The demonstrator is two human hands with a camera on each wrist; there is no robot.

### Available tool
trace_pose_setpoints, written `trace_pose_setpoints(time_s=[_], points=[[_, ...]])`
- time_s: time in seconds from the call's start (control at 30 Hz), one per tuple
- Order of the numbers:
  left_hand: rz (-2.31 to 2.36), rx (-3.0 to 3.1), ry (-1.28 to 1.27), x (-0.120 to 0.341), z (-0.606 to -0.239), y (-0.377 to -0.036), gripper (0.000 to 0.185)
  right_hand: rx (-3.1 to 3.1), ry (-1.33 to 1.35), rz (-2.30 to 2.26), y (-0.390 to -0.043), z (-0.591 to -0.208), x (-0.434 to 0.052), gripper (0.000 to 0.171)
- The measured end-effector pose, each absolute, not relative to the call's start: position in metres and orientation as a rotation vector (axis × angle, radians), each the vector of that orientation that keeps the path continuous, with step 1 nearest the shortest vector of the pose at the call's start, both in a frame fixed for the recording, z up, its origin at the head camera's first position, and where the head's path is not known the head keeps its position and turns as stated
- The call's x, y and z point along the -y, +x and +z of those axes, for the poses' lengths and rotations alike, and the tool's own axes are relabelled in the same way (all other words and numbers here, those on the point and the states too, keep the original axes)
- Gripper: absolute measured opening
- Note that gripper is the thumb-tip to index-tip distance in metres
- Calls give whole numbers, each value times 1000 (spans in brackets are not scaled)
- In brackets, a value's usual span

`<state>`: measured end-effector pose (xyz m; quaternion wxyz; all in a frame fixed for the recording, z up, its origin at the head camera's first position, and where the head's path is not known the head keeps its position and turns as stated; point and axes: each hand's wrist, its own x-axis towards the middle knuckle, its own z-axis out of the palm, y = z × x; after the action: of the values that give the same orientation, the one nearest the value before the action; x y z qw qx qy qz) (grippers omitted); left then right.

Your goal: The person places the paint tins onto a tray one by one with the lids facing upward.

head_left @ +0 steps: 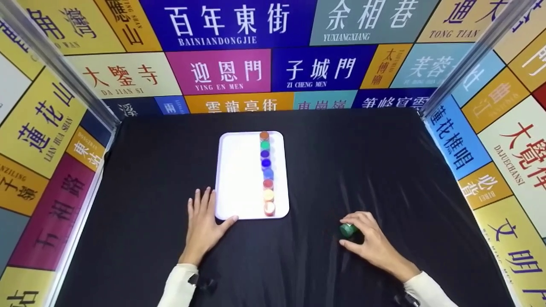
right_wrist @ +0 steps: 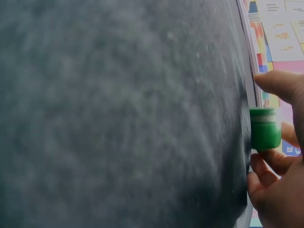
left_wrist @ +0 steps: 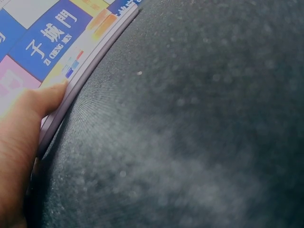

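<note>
Seen from the head camera, a white tray (head_left: pixel 239 170) lay on a black cloth (head_left: pixel 362 170), with a single row of coloured caps (head_left: pixel 267 170) running along the tray's right side, from an orange-brown one at the far end to a pale one at the near end. The person's left hand (head_left: pixel 204 221) rested flat on the cloth at the tray's near left corner, fingers straight and holding nothing, thumb against the tray's near edge. Well to the right of the tray, the right hand (head_left: pixel 371 243) curled its fingers around a green cap (head_left: pixel 348 230) on the cloth.

From the left wrist, the left hand (left_wrist: pixel 23 142) appeared blurred at the frame's left edge, the thumb touching the tray (left_wrist: pixel 85 71) rim, dark cloth (left_wrist: pixel 199 133) filling the rest.

From the right wrist, the right hand (right_wrist: pixel 280 180) pinched the green cap (right_wrist: pixel 264 129) between thumb and fingers, the cap standing on the cloth (right_wrist: pixel 118 114) with its ribbed side showing.
</note>
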<state>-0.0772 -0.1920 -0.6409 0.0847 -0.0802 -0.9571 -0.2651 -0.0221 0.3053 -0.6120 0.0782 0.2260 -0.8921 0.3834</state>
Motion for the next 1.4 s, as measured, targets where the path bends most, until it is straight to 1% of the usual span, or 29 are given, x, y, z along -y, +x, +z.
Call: trace_pose_setpoints(time_s=[0.13,0.23,0.63,1.07,1.4], points=[[-792,2857,-237,192,-641,-77,113,2669,731,1115,-23,-612,-309,63],[-793,2851,-235,191,-641,-76,113,2666,752,1101,-25,-611,-311,62],[-789,2835,-249,190,-641,-76,113,2674,655,1127,-33,-607,-306,49],[-799,2824,-247,190,-641,-76,112,2633,564,1236,-51,-603,-285,41],[-796,2838,-236,190,-640,-77,113,2541,612,1282,-78,-599,-261,38]])
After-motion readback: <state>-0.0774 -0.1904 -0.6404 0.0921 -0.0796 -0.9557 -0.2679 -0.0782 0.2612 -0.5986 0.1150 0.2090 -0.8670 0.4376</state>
